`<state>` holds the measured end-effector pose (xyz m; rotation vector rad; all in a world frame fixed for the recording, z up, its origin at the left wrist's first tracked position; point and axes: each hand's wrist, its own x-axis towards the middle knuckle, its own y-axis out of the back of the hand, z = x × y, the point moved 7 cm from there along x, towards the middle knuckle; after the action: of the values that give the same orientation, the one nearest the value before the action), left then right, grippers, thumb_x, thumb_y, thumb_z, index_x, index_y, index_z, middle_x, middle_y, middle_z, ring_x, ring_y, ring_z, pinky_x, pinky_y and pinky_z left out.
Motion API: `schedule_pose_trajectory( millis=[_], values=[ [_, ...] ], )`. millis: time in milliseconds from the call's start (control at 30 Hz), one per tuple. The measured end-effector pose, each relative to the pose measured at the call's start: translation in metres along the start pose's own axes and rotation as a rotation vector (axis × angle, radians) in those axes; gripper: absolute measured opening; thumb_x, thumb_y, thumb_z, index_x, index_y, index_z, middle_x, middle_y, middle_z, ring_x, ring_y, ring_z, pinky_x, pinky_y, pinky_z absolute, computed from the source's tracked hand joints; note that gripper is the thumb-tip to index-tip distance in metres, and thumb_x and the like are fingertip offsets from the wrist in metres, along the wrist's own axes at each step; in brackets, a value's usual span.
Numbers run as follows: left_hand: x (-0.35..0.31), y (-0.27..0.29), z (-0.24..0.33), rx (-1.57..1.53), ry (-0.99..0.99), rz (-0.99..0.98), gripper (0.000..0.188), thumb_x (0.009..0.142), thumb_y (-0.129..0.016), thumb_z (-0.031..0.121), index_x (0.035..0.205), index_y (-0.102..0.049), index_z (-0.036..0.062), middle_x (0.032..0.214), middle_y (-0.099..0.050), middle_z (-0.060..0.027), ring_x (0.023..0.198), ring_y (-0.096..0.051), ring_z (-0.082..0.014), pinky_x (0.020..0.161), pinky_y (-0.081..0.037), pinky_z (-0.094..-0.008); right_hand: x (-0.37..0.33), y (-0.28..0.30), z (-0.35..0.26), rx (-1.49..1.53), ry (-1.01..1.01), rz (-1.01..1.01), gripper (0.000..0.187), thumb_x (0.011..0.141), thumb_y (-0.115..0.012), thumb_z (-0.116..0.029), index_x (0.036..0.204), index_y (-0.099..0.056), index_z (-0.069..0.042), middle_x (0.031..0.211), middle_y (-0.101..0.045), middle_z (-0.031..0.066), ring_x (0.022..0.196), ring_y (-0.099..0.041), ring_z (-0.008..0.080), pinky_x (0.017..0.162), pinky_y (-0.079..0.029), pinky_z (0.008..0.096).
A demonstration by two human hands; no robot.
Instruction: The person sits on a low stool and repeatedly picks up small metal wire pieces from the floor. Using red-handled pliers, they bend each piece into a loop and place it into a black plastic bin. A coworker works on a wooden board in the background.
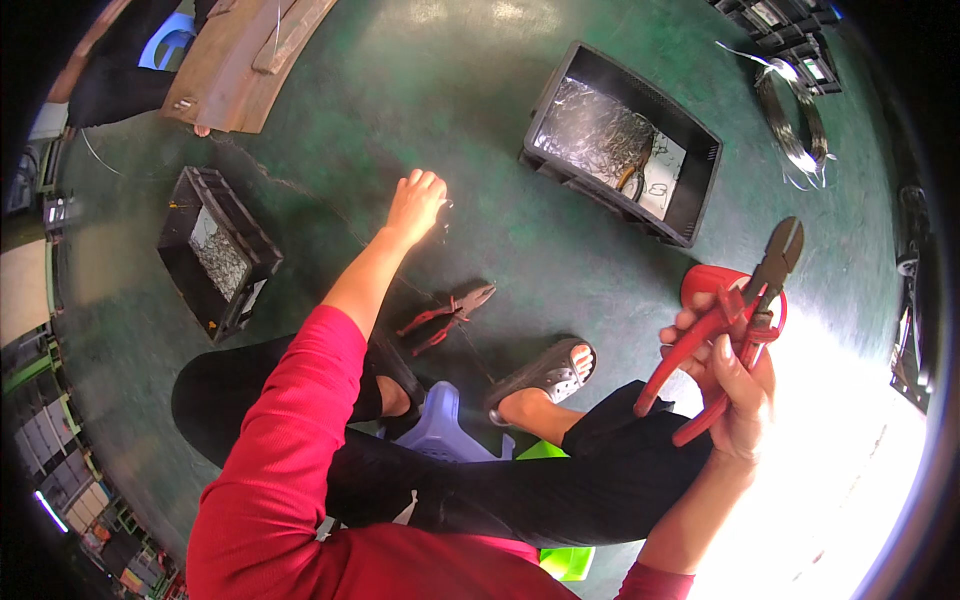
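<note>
The head view is showing the right hand (738,375) holding red-handled cutters (705,333) above the floor (620,290), its fingers and thumb gripping the spread handles while the tool's head is pointing up and to the right. The left hand (415,207) is curling its fingers over the floor; whether it is grasping anything I cannot tell. Red-handled pliers (447,319) are lying just ahead of the feet. A large black crate (707,170) is holding metal pieces (590,118), with a white sheet (662,180) lying toward its right end. A smaller black crate (254,237) is standing nearer the floor's left edge, a wire coil (804,155) lying toward the right edge.
</note>
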<state>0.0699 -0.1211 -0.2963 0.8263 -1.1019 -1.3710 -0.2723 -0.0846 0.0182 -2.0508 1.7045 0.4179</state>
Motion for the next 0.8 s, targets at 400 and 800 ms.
schedule_pose_trajectory(
  millis=[400,800],
  values=[
    [-0.001,0.107,0.047,-0.863,0.51,0.109,0.021,0.087,-0.07,0.011,0.106,-0.069,0.0038,0.094,-0.073,-0.0047,0.088,-0.067,-0.0114,0.08,-0.052,-0.0265,-0.038,-0.035,-0.002,-0.228,0.084,-0.174,0.041,0.092,-0.06,-0.012,0.126,-0.05,0.008,0.106,-0.065,0.0152,0.104,-0.064,0.0252,0.09,-0.048,0.0355],
    [-0.051,0.328,0.177,-1.399,0.264,-0.11,0.018,0.099,-0.054,0.017,0.107,-0.063,0.0027,0.081,-0.065,-0.0031,0.069,-0.059,-0.0082,0.056,-0.042,-0.0212,-0.06,-0.09,0.019,-0.565,0.147,-0.453,0.031,0.089,-0.069,-0.019,0.114,-0.062,-0.003,0.087,-0.065,0.0084,0.08,-0.056,0.0147,0.077,-0.047,0.0313]
  ],
)
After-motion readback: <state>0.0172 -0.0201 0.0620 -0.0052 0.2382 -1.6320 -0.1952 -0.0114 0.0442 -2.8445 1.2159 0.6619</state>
